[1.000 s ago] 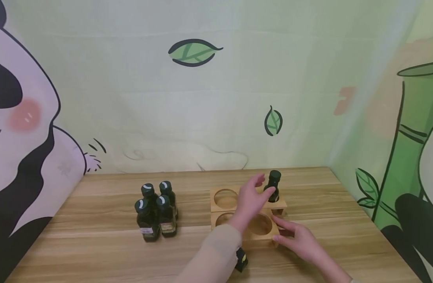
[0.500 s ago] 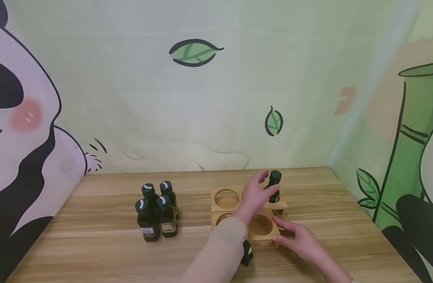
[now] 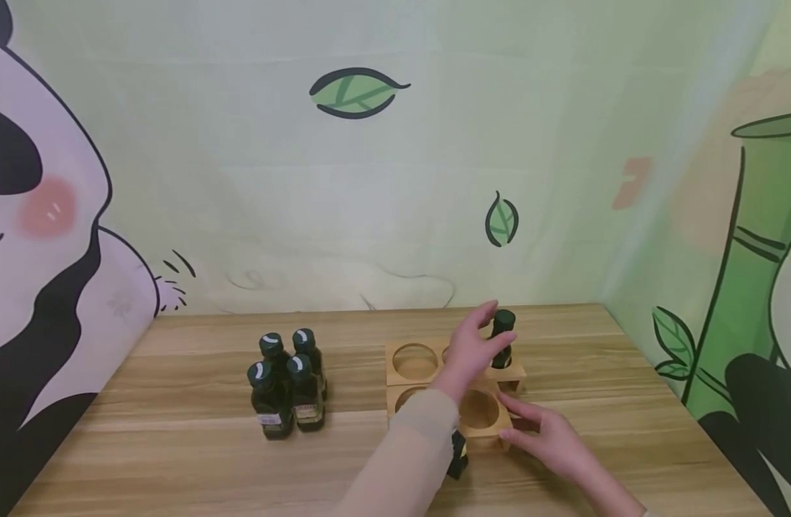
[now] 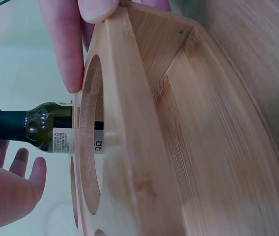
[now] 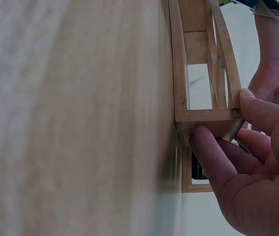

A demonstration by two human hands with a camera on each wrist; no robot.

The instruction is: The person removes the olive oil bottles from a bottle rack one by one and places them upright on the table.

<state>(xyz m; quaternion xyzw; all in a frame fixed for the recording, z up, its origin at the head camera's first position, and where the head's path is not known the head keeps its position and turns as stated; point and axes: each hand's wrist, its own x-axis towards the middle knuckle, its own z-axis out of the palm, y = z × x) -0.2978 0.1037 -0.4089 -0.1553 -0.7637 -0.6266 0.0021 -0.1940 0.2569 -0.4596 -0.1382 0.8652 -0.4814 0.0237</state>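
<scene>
A tan two-row wooden rack [image 3: 396, 378] with round holes stands right of centre in the head view. A dark green bottle [image 3: 501, 357] stands upright in its back right hole. My left hand [image 3: 468, 353] reaches over the rack, its spread fingers around the bottle's neck; in the left wrist view, most fingers of this hand [image 4: 9, 194] are apart from the bottle [image 4: 17, 126], and the rest are cut off at the edge. My right hand [image 3: 552, 439] grips the rack's front right end; its thumb and fingers [image 5: 213, 160] pinch that end in the right wrist view.
Several dark capped bottles [image 3: 288, 391] stand in a cluster on the wood-grain table [image 3: 195, 459], left of the rack. A small dark device [image 3: 458, 457] sits under my left forearm. Behind the table hangs a printed cloth backdrop [image 3: 272, 179].
My left hand has moved a little rightward and away from me, bringing its spread fingers closer about the bottle in the rack. My right hand keeps its hold on the rack end.
</scene>
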